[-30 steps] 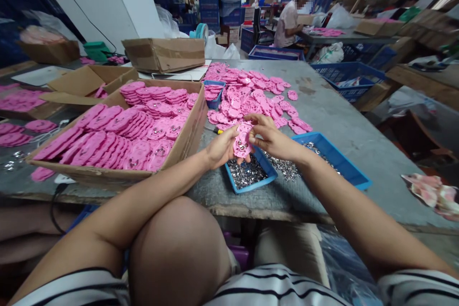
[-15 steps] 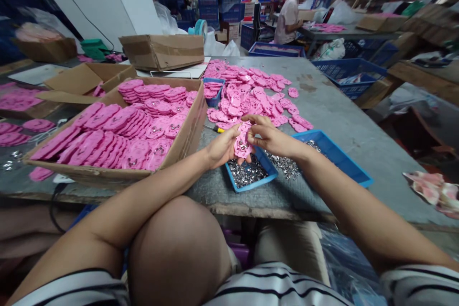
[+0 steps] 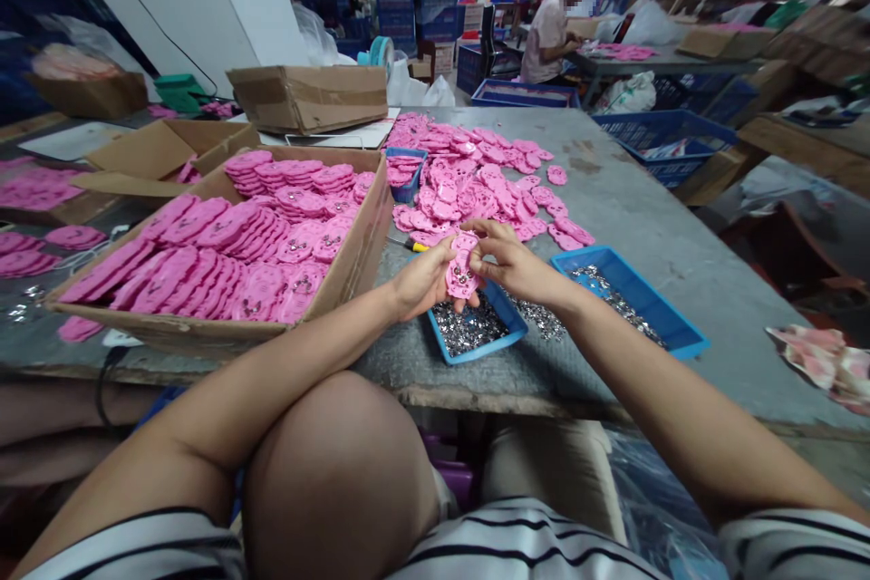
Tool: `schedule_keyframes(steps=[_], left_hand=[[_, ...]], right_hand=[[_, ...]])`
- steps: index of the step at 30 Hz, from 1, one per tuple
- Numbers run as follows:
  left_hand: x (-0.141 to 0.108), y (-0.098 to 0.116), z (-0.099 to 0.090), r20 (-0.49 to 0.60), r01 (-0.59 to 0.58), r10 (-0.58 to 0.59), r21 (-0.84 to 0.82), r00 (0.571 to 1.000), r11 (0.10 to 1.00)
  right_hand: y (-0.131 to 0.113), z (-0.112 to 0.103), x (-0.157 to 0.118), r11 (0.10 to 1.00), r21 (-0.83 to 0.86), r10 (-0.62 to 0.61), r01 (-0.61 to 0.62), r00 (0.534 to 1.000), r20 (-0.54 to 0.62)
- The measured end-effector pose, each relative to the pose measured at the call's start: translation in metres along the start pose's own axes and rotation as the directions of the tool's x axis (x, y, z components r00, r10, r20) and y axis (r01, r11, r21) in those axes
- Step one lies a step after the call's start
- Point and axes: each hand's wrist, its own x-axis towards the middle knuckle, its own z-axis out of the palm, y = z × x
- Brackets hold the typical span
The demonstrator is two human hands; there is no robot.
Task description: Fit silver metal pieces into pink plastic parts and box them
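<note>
My left hand (image 3: 422, 281) holds a pink piece (image 3: 462, 270) with small metal parts on it, above a small blue tray (image 3: 481, 350) of shiny metal bits. At the piece's right edge, the fingers of my right hand (image 3: 501, 256) are bent and pressed together; whether they grip the piece or a small part is too small to tell. Behind my hands lies a heap of pink pieces (image 3: 468, 186). More metal bits (image 3: 544, 319) are scattered on the table to the right of the small tray.
A cardboard box (image 3: 381, 240) full of stacked pink pieces stands on the left. A larger blue tray (image 3: 690, 343) with metal bits is under my right forearm. A yellow-handled tool (image 3: 419, 246) lies behind my left hand. Farther back, a person (image 3: 544, 32) sits at another table.
Both hands stay almost in place around the pink piece. My right forearm has shifted slightly down and left, showing more of the larger blue tray.
</note>
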Motion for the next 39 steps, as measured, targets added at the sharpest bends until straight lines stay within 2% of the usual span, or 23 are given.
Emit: schedule_keyframes(steps=[6,10,14,21,24,28,32,34,35,36,37,39], left_hand=[[0.0,0.001,0.002,-0.054,0.001,-0.001,-0.011,0.999,1.0],[0.0,-0.003,0.003,-0.125,-0.008,0.017,0.074,0.992,0.997],[0.0,-0.005,0.004,-0.196,-0.025,0.06,0.177,0.979,0.984],[0.0,-0.001,0.006,-0.191,-0.078,0.127,0.246,0.973,0.966],[0.0,0.0,0.006,-0.192,-0.079,0.135,0.274,0.972,0.958],[-0.001,0.001,0.006,-0.193,-0.089,0.155,0.313,0.969,0.946],[-0.003,0.003,0.006,-0.192,-0.081,0.147,0.316,0.97,0.945],[-0.002,0.003,0.006,-0.202,-0.082,0.149,0.308,0.968,0.948],[-0.002,0.003,0.005,-0.214,-0.091,0.16,0.299,0.964,0.95],[-0.001,0.003,0.004,-0.231,-0.102,0.171,0.285,0.958,0.953],[0.0,0.002,0.003,-0.251,-0.112,0.182,0.269,0.951,0.957],[0.001,0.0,0.002,-0.289,-0.116,0.187,0.246,0.939,0.962]], right_hand=[[0.001,0.007,0.0,1.0,0.024,0.018,-0.015,0.995,-0.1],[0.002,0.013,-0.002,0.992,0.122,0.066,-0.043,0.98,-0.186],[0.002,0.019,-0.004,0.971,0.23,0.126,-0.066,0.957,-0.26],[-0.006,0.031,-0.01,0.959,0.283,0.153,-0.028,0.891,-0.428],[-0.009,0.031,-0.015,0.947,0.321,0.184,-0.013,0.841,-0.51],[-0.007,0.029,-0.022,0.905,0.425,0.301,-0.012,0.724,-0.62],[0.0,0.032,-0.026,0.861,0.508,0.403,-0.009,0.622,-0.671],[-0.001,0.035,-0.03,0.839,0.544,0.434,0.002,0.6,-0.672],[-0.003,0.035,-0.034,0.831,0.557,0.432,0.017,0.611,-0.663],[-0.008,0.036,-0.039,0.822,0.568,0.413,0.041,0.643,-0.645],[-0.014,0.036,-0.044,0.811,0.581,0.376,0.069,0.7,-0.607],[-0.029,0.035,-0.055,0.776,0.62,0.231,0.116,0.863,-0.45]])
